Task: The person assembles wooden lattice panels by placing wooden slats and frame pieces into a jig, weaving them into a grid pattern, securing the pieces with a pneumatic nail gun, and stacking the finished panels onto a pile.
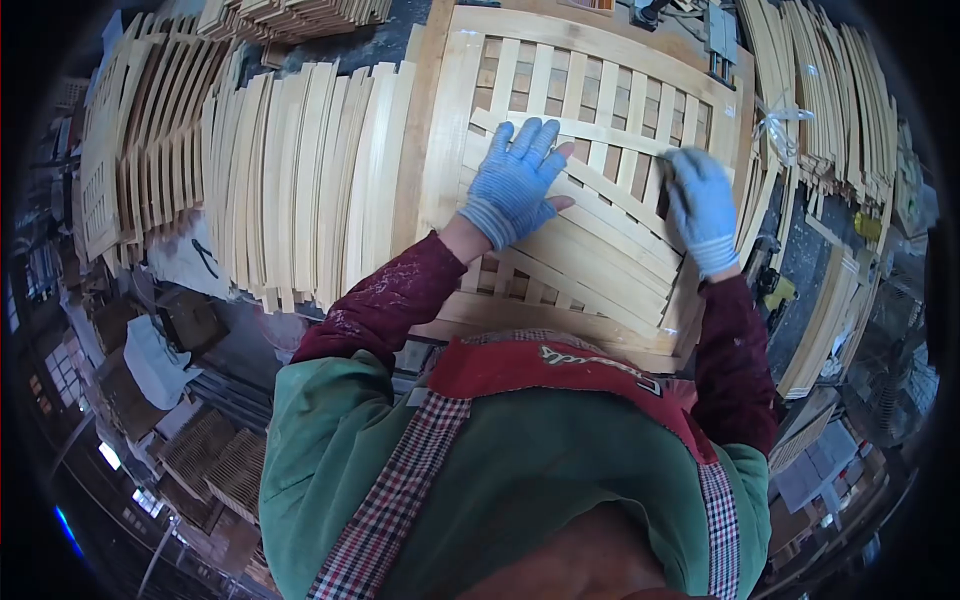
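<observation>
My left hand (515, 185), in a blue knit glove with bare fingertips showing, lies with fingers spread on a fan of loose pale wooden slats (590, 240). Under and beside its fingers a narrow slat (610, 137) runs across to the right. My right hand (698, 200), gloved the same way, is at the right end of that slat. Its fingers bend downward and are blurred, so their grip is unclear. Beneath the slats lies a slatted wooden frame (455, 95) with upright bars, partly covered by them.
Left of the frame stands a long row of wooden slats (310, 180), with assembled slatted panels (150, 130) farther left. More slats are stacked at the right (825, 90). A yellow-and-black tool (778, 290) lies right of my right arm. A fan (890, 350) stands at far right.
</observation>
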### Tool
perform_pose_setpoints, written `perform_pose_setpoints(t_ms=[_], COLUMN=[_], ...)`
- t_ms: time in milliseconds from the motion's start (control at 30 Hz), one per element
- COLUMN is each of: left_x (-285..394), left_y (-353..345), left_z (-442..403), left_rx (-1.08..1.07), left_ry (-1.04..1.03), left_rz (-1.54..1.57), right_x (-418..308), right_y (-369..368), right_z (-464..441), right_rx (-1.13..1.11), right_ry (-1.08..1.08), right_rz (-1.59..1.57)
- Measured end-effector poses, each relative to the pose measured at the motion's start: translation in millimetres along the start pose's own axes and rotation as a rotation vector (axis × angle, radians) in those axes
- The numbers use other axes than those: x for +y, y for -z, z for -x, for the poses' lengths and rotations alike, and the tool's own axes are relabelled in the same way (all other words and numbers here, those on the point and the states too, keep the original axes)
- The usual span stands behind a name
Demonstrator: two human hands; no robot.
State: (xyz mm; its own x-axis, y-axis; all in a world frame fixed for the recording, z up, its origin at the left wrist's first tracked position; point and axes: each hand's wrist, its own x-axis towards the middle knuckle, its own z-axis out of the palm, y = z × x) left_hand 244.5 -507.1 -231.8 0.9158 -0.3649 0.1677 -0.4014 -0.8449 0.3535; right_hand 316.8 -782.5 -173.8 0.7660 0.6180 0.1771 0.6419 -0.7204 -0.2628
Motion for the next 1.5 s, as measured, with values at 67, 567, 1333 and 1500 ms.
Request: perform_pose_setpoints(t_ms=[67,567,1333,1500], left_x=[2,28,-26,-19], left_y=[2,17,1,1], left_z=[0,-2,-9,-5], left_rx=[-0.037,0.085,-0.008,-0.075], left_ry=[0.002,-0.038,0.016,-0.004], left_rz=[-0.026,0.111,-0.069,-0.093], right_x=[21,-10,-55,-61], right_y=[-17,-17,-38,-54], right_z=[-6,10,79,71], right_rx=[0.008,-0.150,-0.139,-0.172], right_ry=[0.008,-0.079,-0.234,-0.295], right_rz=[0.161,-0.133,0.074,0.142])
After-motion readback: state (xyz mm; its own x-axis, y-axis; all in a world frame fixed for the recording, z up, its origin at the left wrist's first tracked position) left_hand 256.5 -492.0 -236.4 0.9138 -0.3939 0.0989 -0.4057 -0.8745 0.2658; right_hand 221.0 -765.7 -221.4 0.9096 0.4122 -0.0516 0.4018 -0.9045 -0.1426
